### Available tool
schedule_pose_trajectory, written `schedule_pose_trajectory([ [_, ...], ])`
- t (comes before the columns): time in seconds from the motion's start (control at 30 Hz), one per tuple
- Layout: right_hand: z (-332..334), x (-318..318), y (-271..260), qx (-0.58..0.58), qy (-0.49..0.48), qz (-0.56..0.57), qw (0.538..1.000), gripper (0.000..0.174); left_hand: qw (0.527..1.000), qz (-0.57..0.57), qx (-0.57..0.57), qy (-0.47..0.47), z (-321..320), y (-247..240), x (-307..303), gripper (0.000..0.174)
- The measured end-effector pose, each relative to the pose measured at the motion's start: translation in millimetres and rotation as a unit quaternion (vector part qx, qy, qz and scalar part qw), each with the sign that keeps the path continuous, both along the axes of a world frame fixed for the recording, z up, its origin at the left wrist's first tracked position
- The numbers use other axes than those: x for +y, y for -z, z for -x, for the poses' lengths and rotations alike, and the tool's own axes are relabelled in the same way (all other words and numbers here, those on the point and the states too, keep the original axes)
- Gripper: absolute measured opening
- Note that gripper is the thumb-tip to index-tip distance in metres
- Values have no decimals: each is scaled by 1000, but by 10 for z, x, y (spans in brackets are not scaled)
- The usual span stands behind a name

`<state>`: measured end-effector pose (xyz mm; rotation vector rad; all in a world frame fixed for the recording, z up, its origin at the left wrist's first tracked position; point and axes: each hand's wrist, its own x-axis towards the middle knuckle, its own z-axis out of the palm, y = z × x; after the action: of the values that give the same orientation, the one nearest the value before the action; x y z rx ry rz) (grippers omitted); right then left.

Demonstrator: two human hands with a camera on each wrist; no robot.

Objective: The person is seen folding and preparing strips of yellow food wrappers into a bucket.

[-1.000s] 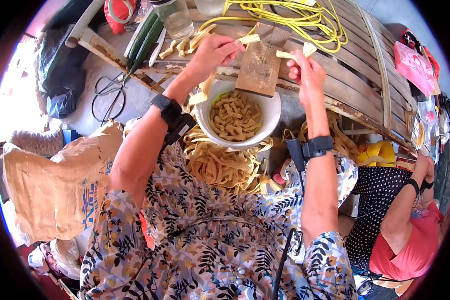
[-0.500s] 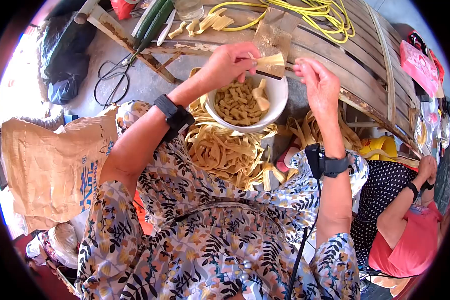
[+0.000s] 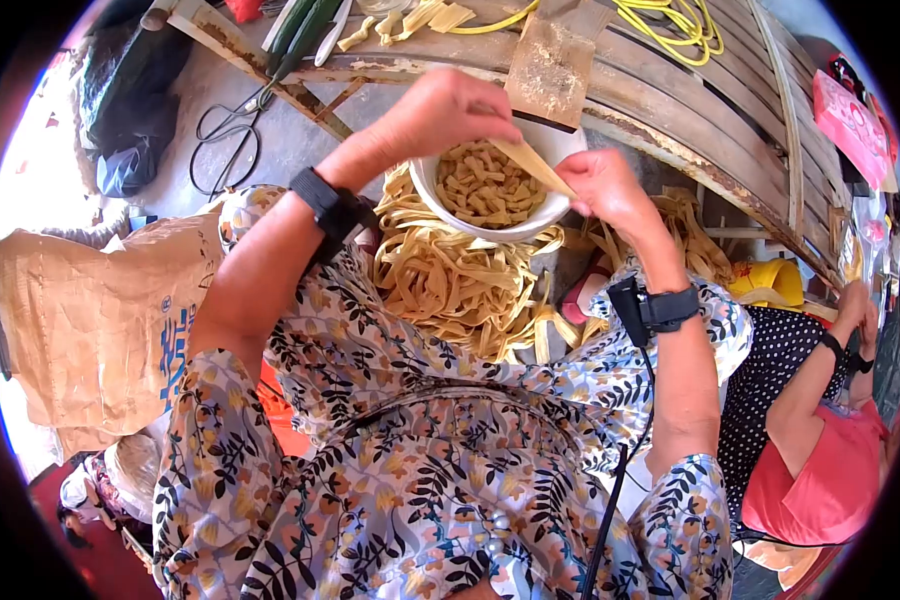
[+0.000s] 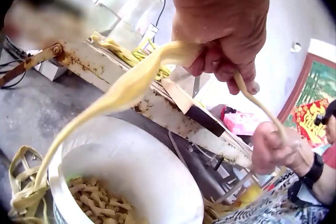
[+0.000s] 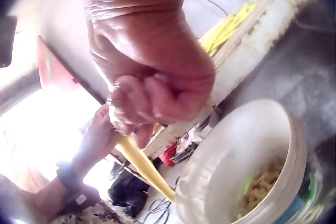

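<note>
A long, flat, pale yellow strip (image 3: pixel 536 166) stretches between the two hands above a white bucket (image 3: pixel 500 236). My left hand (image 3: pixel 452 108) grips it at the upper left, and my right hand (image 3: pixel 610 184) pinches its end at the lower right. In the left wrist view, another length of the strip (image 4: pixel 122 91) hangs from the left hand past the bucket to the floor pile. Inside the bucket lie many short, knotted yellow pieces (image 3: pixel 485 186). A tangled pile of long strips (image 3: pixel 452 285) lies below the bucket, by the person's lap.
A wooden board (image 3: pixel 548 78) with crumbs juts from the slatted bench (image 3: pixel 670 125) over the bucket's far edge. Cucumbers (image 3: pixel 305 40), loose yellow pieces (image 3: pixel 400 28) and yellow cord (image 3: pixel 675 30) lie on the bench. A paper sack (image 3: pixel 100 330) stands left; another person (image 3: pixel 820 450) sits right.
Earlier each hand held a yellow piece over the board. A knotted piece then dropped into the bucket from the emptied right hand, which has since moved in and taken the strip's end.
</note>
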<state>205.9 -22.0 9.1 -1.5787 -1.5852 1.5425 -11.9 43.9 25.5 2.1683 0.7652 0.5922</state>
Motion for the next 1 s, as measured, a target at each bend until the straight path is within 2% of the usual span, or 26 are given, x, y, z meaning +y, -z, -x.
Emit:
schedule_pose_trajectory([
  [0.03, 13, -56, -71, 96, -45, 49, 993, 22, 1000, 27, -1, -8, 11, 11, 32, 20],
  [0.1, 115, -128, -369, 258, -125, 116, 951, 31, 996, 82, -3, -23, -7, -31, 57, 22],
  [0.2, 156, -50, -353, 430, -42, 87, 898, 32, 945, 310, -72, -73, -109, 146, -51, 23],
  [0.23, 132, -24, -360, 421, -1, 76, 904, 31, 918, 373, -116, -64, -181, 212, -137, 27],
  [0.27, 134, 4, -314, 370, 13, 13, 929, 30, 853, 495, -161, 35, -156, 396, -119, 28],
  [0.33, 182, 34, -155, 264, 35, -108, 958, 29, 673, 675, -264, 149, -270, 595, -230, 31],
  [0.4, 202, -2, -201, 181, 33, -115, 976, 27, 641, 704, -297, 78, -358, 407, -457, 32],
  [0.47, 203, -38, -262, 78, 32, -102, 991, 26, 617, 719, -308, 83, -409, 468, -460, 29],
  [0.53, 205, -78, -293, 88, 25, -101, 991, 24, 594, 732, -323, 83, -444, 465, -472, 27],
  [0.57, 207, -79, -283, 90, 23, -102, 990, 25, 603, 715, -321, 145, -443, 472, -443, 26],
  [0.6, 211, -78, -266, 93, 20, -103, 990, 25, 616, 707, -327, 122, -442, 486, -448, 26],
  [0.63, 211, -65, -216, 30, 21, -203, 978, 25, 628, 698, -330, 99, -435, 500, -456, 25],
  [0.7, 196, -23, -128, -97, 24, -394, 914, 26, 646, 680, -346, 16, -448, 451, -452, 20],
  [0.8, 212, -43, -148, -250, 82, -484, 835, 27, 783, 504, -290, -219, -549, 317, -369, 14],
  [0.83, 243, -16, -125, -217, 109, -510, 825, 24, 820, 436, -275, -249, -543, 266, -375, 15],
  [0.9, 247, 6, -128, -138, 114, -323, 929, 26, 895, 302, -235, -230, -492, 179, -397, 17],
  [0.93, 243, 9, -121, -96, 114, -222, 964, 28, 924, 233, -212, -217, -464, 159, -403, 18],
  [0.97, 222, 44, -61, -47, 108, -232, 965, 28, 930, 226, -208, -202, -441, 157, -393, 20],
  [1.0, 190, 64, -25, -47, 96, -211, 972, 26, 935, 222, -203, -187, -423, 163, -376, 21],
])
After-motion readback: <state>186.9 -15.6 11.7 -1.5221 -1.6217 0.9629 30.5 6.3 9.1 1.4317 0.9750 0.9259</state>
